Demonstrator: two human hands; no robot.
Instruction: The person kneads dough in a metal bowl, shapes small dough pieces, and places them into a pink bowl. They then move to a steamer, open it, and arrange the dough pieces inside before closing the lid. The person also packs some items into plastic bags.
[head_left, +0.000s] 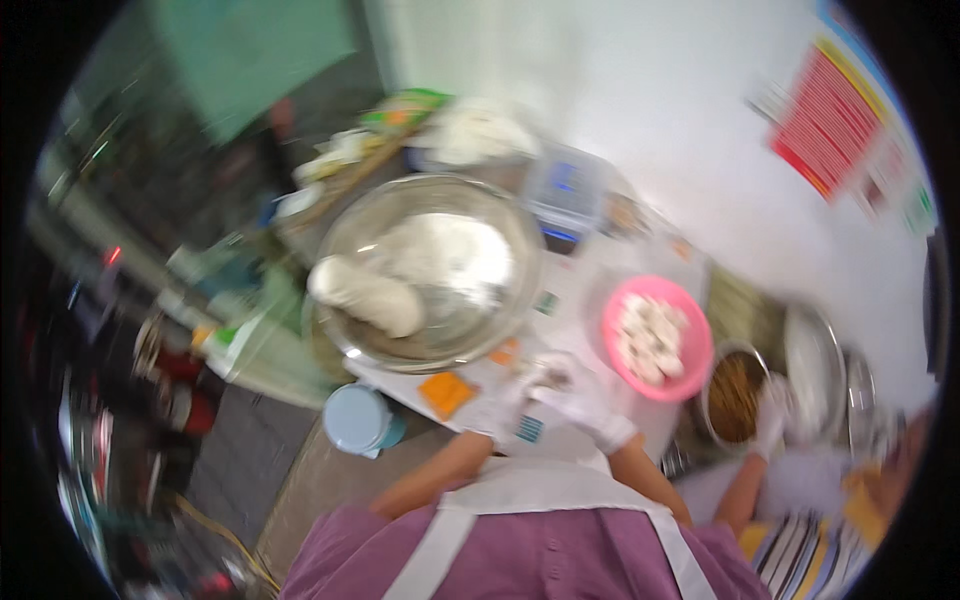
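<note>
Both of my hands wear white gloves and meet over the white table (566, 439) in front of my apron. My left hand (510, 405) and my right hand (581, 397) are at a small whitish piece with a dark middle (553, 375), blurred by motion; it looks like dough with filling. Ahead and to the left stands a large steel basin (465, 330) with a thick roll of white dough (371, 296) lying at its near left side. Right of my hands a pink bowl (701, 352) holds several small white pieces.
A co-worker's gloved hand (772, 412) is at a steel bowl of brown filling (731, 397) on the right. Behind the basin are a clear plastic container (566, 187) and a white bag (480, 135). A blue-lidded tub (356, 418) stands low at left.
</note>
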